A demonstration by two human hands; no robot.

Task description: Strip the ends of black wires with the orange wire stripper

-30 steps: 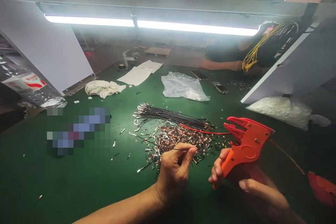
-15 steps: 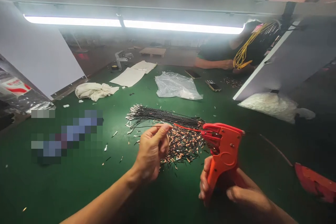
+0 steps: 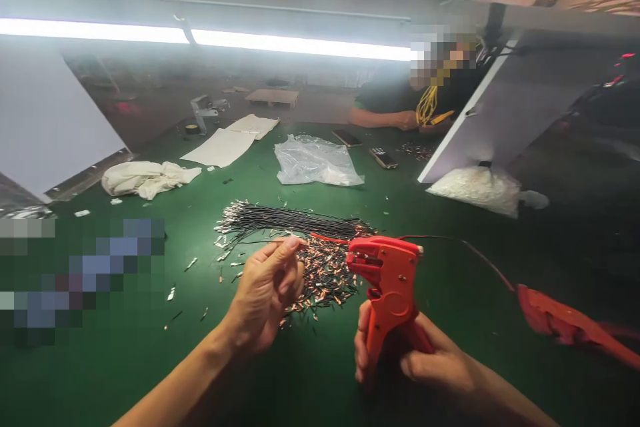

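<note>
My right hand (image 3: 415, 363) grips the handles of an orange wire-stripping tool (image 3: 387, 280), whose jaws point left. My left hand (image 3: 267, 290) is closed in a pinch on a thin red wire (image 3: 327, 239) that runs into the tool's jaws. Just beyond both hands lies a bundle of black wires (image 3: 290, 219) with metal ends. In front of the bundle is a heap of small copper-coloured terminals (image 3: 325, 277) on the green table (image 3: 150, 373).
A second orange tool (image 3: 570, 323) lies at the right. Farther back are a clear plastic bag (image 3: 315, 161), white cloth (image 3: 143, 177), paper sheets (image 3: 225, 143), two phones (image 3: 383, 157) and a bag of white parts (image 3: 475, 188). Another person (image 3: 400, 97) sits across the table.
The tool swung from jaws tilted up at the right to upright near the wire pile. My left hand moved up to the bundle and now pinches the red wire at the jaws.
</note>
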